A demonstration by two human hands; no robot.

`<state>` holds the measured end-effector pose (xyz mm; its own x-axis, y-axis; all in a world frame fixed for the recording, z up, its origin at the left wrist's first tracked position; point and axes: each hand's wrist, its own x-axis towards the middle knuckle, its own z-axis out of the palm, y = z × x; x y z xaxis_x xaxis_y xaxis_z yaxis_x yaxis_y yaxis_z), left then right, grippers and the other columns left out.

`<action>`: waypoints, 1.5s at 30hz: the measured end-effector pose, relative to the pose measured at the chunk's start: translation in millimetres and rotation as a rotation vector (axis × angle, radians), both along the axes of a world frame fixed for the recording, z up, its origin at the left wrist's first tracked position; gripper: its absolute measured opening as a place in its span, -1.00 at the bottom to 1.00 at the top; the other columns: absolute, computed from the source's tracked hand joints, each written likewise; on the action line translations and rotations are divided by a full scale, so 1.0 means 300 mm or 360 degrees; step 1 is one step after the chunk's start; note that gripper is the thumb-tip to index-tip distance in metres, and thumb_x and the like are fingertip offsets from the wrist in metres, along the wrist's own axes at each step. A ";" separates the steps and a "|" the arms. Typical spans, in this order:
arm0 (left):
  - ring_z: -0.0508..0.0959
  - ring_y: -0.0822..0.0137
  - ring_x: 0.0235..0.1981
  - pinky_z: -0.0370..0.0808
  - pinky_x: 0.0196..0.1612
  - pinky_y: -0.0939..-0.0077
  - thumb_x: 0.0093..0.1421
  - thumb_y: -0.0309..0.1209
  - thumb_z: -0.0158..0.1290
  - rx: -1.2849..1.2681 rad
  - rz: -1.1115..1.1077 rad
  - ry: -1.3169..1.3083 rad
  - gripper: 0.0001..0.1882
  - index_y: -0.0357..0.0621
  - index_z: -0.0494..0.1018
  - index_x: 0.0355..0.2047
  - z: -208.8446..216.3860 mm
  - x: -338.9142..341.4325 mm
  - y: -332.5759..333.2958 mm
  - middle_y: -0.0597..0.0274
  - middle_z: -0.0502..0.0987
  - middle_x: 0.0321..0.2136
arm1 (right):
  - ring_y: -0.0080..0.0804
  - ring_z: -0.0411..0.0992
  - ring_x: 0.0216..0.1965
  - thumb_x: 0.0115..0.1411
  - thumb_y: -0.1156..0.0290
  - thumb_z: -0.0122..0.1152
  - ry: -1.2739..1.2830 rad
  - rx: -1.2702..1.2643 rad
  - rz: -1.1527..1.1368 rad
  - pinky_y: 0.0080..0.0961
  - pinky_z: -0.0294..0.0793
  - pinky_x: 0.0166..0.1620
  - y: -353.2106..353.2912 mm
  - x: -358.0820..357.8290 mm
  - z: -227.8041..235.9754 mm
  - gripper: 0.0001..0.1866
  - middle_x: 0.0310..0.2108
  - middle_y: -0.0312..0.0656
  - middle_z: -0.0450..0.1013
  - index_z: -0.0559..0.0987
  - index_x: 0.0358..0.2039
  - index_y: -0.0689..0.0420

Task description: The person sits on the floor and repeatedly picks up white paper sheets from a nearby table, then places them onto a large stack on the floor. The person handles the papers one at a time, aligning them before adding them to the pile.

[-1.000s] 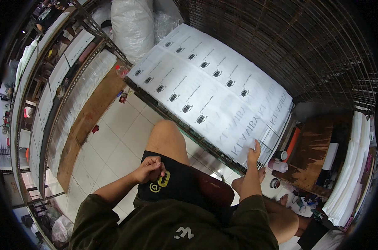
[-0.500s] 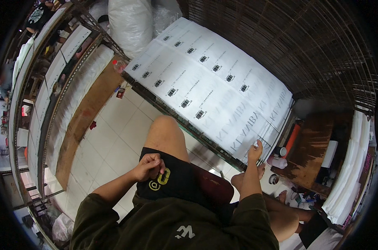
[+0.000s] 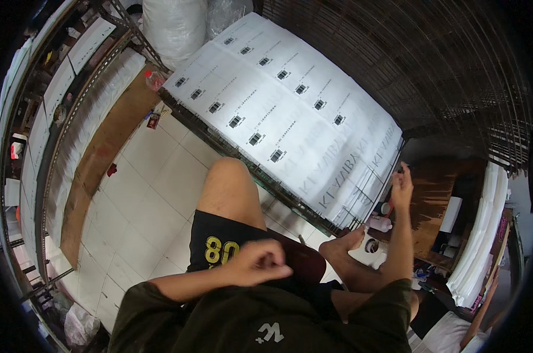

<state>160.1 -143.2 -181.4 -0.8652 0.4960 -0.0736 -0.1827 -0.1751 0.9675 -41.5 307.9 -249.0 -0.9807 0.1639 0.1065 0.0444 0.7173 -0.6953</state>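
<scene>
White printed sheets (image 3: 266, 100) with rows of small black designs lie on a wire drying rack (image 3: 260, 170) ahead of me. My right hand (image 3: 402, 185) is raised beside the rack's right end, its fingers bent together near the tips. A small dark spot shows at those fingertips, too small to name. My left hand (image 3: 257, 263) is over my lap, apart from the sheets, with its fingers curled in and slightly blurred. What it holds, if anything, is hidden.
Raised dark wire shelves (image 3: 419, 65) stand behind the sheets. On the right are a pink bottle (image 3: 378, 223), a stained brown board (image 3: 425, 206) and a stack of white sheets (image 3: 478, 235). A metal shelving frame (image 3: 78, 123) lines the left. A large white bag (image 3: 175, 29) stands at the back.
My right hand has moved right and away from me, off the sheets' near right corner to beside the rack. My left hand has shifted right across my lap. The view has shifted slightly.
</scene>
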 end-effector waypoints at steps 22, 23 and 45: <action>0.55 0.09 -0.27 0.47 -0.21 0.29 0.09 0.07 0.08 -0.1057 -0.0935 0.0468 -0.41 -0.10 0.38 -0.03 -0.280 -0.064 0.268 0.01 0.53 -0.31 | -0.51 0.42 -0.24 0.19 0.53 0.14 0.1811 0.1154 -0.1250 -0.59 0.38 -0.20 0.296 0.896 1.002 -0.76 -0.17 -0.10 0.50 0.52 -0.12 0.30; 0.55 0.14 -0.31 0.47 -0.24 0.33 0.09 0.02 0.11 -0.0993 -0.0849 0.0430 -0.45 -0.12 0.39 -0.05 -0.276 -0.065 0.270 0.03 0.53 -0.33 | -0.49 0.41 -0.22 0.19 0.52 0.14 0.1723 0.0954 -0.1372 -0.56 0.38 -0.16 0.341 0.937 0.997 -0.75 -0.16 -0.12 0.49 0.51 -0.10 0.27; 0.46 0.48 -0.42 0.45 -0.33 0.55 0.13 -0.30 0.17 -0.0922 -0.0430 0.0408 -0.67 -0.25 0.43 -0.19 -0.169 0.017 0.306 0.21 0.52 -0.40 | 0.01 0.16 0.18 -0.17 -0.04 0.36 -0.0168 0.1941 -0.0847 0.11 0.21 0.09 0.437 0.614 1.017 -0.18 0.13 0.02 0.24 0.38 0.08 0.10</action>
